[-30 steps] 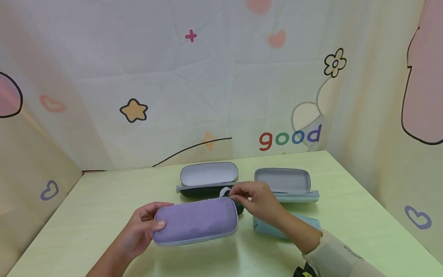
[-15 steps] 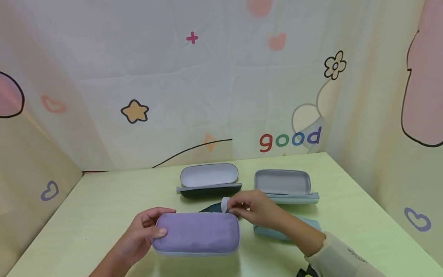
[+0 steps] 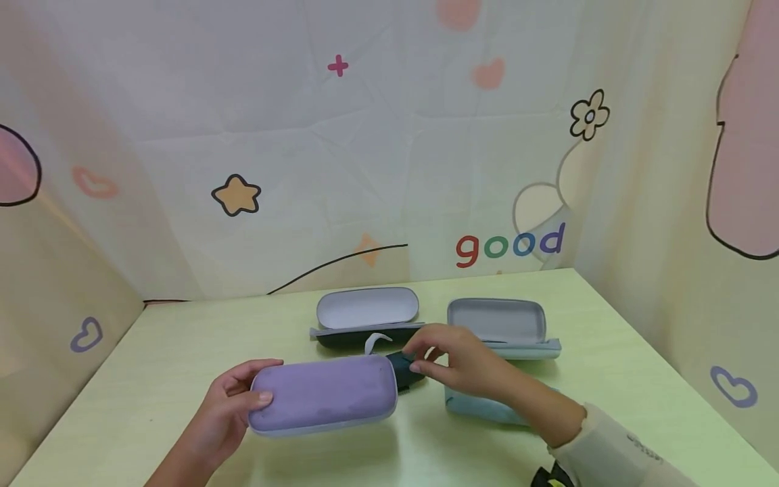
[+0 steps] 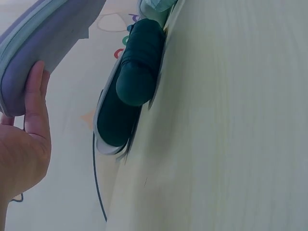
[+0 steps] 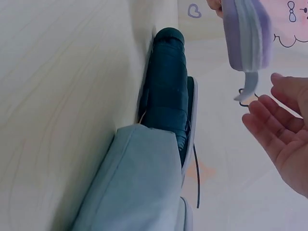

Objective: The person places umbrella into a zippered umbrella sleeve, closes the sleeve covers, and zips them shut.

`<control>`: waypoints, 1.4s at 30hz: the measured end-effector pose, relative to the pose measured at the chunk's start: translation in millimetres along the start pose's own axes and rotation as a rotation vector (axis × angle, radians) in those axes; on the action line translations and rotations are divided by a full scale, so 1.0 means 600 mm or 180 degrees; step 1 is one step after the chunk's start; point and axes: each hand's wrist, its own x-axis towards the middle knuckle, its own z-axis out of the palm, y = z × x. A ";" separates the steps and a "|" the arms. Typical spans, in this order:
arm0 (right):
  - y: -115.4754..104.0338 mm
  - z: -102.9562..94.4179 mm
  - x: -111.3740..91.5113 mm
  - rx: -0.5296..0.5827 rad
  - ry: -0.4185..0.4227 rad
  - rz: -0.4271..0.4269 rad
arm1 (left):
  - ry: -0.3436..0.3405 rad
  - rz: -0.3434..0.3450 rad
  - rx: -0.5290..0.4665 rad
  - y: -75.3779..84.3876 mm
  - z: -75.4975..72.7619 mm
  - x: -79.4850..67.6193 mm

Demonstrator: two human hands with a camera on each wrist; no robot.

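Observation:
My left hand (image 3: 222, 412) holds a purple zip case (image 3: 322, 396) by its left end, thumb on the face towards me, raised above the table. The case looks closed. From its right end a pale strap (image 3: 374, 341) sticks up and curls over. My right hand (image 3: 459, 358) hovers just right of the case; in the right wrist view its loosely bent fingers (image 5: 272, 118) stand apart from the strap and hold nothing. Behind the case lies a dark teal roll, apparently a compact folded umbrella (image 5: 166, 86), partly hidden in the head view.
Further back, a dark case (image 3: 368, 337) stands open with its pale lining showing. To its right is another open case (image 3: 496, 318), pale green. A light blue pouch (image 3: 481, 408) lies under my right forearm. Printed cloth (image 3: 292, 155) walls the table's back and sides.
My right hand has let go of the strap, which now curls free. The purple case has shifted left and tilted slightly in my left hand.

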 end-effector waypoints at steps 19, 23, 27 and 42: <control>-0.009 -0.034 -0.003 -0.0910 -0.0794 0.0550 | 0.0303 0.0190 0.0049 0.007 -0.119 -0.028; -0.006 -0.038 -0.006 -0.0915 -0.0964 0.0681 | 0.0304 0.0163 -0.0024 0.007 -0.147 -0.031; -0.001 -0.041 -0.009 -0.0942 -0.1084 0.0711 | 0.0369 0.0039 -0.0015 0.008 -0.168 -0.029; 0.003 -0.035 0.012 -0.0909 -0.1468 0.1097 | 0.0578 -0.1045 0.0550 0.024 -0.242 -0.019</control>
